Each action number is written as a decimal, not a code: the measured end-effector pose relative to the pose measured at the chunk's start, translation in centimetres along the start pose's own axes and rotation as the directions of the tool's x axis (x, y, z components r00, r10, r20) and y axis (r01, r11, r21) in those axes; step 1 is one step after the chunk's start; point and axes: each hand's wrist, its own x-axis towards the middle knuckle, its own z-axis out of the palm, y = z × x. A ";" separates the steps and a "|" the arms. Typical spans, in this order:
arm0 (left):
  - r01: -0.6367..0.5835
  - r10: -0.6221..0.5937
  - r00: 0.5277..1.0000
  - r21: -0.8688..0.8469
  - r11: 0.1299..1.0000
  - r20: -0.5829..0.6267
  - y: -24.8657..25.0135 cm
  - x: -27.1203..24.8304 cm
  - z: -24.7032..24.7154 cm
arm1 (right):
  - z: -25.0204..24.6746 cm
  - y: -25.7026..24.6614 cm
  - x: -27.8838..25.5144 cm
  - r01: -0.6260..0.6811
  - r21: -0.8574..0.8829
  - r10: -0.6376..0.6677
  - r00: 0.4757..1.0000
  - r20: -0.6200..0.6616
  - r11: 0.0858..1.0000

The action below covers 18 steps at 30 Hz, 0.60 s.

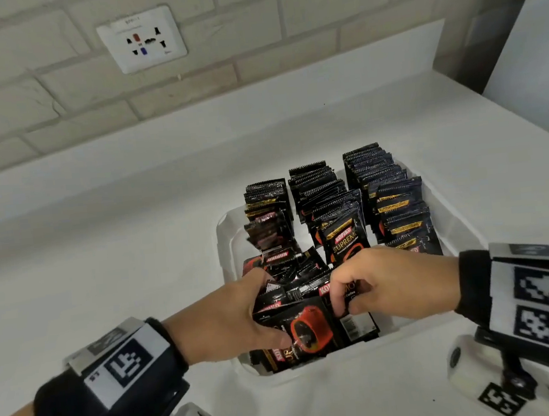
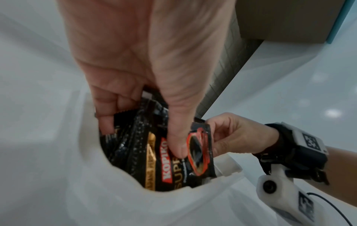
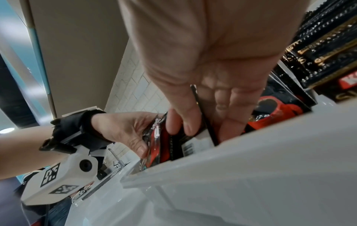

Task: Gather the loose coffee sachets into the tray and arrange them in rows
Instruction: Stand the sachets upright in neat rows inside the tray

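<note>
A white tray [image 1: 226, 236] sits on the white counter and holds three upright rows of black coffee sachets: left row [image 1: 268, 205], middle row [image 1: 322, 196], right row [image 1: 390, 190]. A loose, jumbled pile of sachets [image 1: 292, 266] fills the tray's near end. My left hand [image 1: 266, 309] grips a bunch of sachets [image 1: 308, 328] there, thumb on the front one with the red cup. Just to its right, my right hand [image 1: 346, 301] pinches a sachet [image 3: 195, 145] between thumb and fingers. In the left wrist view my left hand [image 2: 141, 134] clamps the bunch [image 2: 139, 152] inside the tray [image 2: 115, 183].
A brick-tiled wall with a white socket plate [image 1: 142, 39] stands behind the counter [image 1: 100, 224]. A white panel [image 1: 536, 48] rises at the far right. The tray's near wall [image 3: 231, 168] is close under my right wrist. A tap [image 3: 117, 160] shows far off to the left.
</note>
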 end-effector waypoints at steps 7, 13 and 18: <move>-0.015 0.026 0.998 -0.161 0.987 0.064 0.4 -0.2 -1.0 | 0.5 0.9 0.0 0.007 0.231 0.036 0.982 -0.184 0.973; -0.083 0.088 0.996 -0.220 0.972 0.014 0.7 -1.1 -1.6 | 0.3 0.5 -0.4 -0.010 0.430 0.111 0.971 -0.211 0.903; -0.098 0.086 0.995 -0.241 0.966 -0.060 1.1 -1.6 -1.9 | 0.7 -0.2 -0.4 -0.016 0.355 0.055 0.994 -0.099 0.935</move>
